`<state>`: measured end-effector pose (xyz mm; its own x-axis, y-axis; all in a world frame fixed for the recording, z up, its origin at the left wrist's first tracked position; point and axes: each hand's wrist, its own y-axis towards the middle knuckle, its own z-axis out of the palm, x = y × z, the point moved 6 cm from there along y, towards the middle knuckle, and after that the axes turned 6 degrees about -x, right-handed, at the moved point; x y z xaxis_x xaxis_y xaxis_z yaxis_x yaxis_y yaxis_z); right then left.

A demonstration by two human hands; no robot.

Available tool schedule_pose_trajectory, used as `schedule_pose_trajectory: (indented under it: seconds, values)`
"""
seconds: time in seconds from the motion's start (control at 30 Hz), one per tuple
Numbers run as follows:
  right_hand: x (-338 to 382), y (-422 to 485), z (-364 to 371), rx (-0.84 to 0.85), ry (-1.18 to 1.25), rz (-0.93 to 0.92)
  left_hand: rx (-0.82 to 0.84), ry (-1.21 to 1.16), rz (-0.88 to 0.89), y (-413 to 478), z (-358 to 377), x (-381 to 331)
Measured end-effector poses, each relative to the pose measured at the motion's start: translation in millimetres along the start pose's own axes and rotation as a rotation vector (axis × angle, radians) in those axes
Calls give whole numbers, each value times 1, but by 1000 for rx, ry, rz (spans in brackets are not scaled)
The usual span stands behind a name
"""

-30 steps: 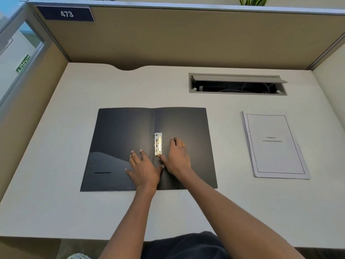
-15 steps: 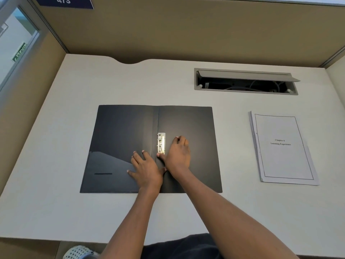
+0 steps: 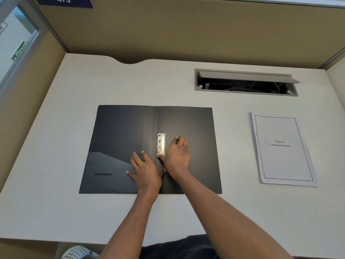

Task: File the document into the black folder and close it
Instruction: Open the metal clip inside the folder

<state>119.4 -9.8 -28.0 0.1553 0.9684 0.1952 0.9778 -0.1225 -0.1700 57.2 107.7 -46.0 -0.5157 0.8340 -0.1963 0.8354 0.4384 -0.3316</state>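
Observation:
The black folder [image 3: 121,139] lies open and flat in the middle of the white desk. A metal clip mechanism [image 3: 161,144] sits just right of its spine. My left hand [image 3: 144,170] rests flat on the left inner cover, fingers spread. My right hand [image 3: 177,156] presses on the right inner cover beside the clip, its thumb touching the clip's lower end. Neither hand holds anything. The document [image 3: 281,148], a white stapled stack with a framed title page, lies on the desk to the right of the folder, apart from it.
A grey cable tray [image 3: 246,83] with its lid raised is set into the desk behind the document. Tan partition walls [image 3: 186,30] enclose the desk at the back and both sides. The desk's front edge [image 3: 56,239] runs close to my body.
The camera has tilted slightly down and closer. My right hand's fingers have curled a little beside the clip; both hands stay on the folder.

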Motion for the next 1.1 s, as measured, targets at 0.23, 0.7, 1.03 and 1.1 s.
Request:
schedule_pose_trajectory:
  seconds: [0.23,0.7,1.03,1.1]
  values:
    - [-4,3,-3,13,59,-21,16,-20,0,-2,-3,0]
    - [15,11,-36,-76,210,-155,17,12,-2,-2,-1,-1]
    - [30,57,-45,-78,447,-150,3,32,10,-3,-3,-2]
    - [32,68,-44,-72,429,-166,2,36,11,-2,-2,-2]
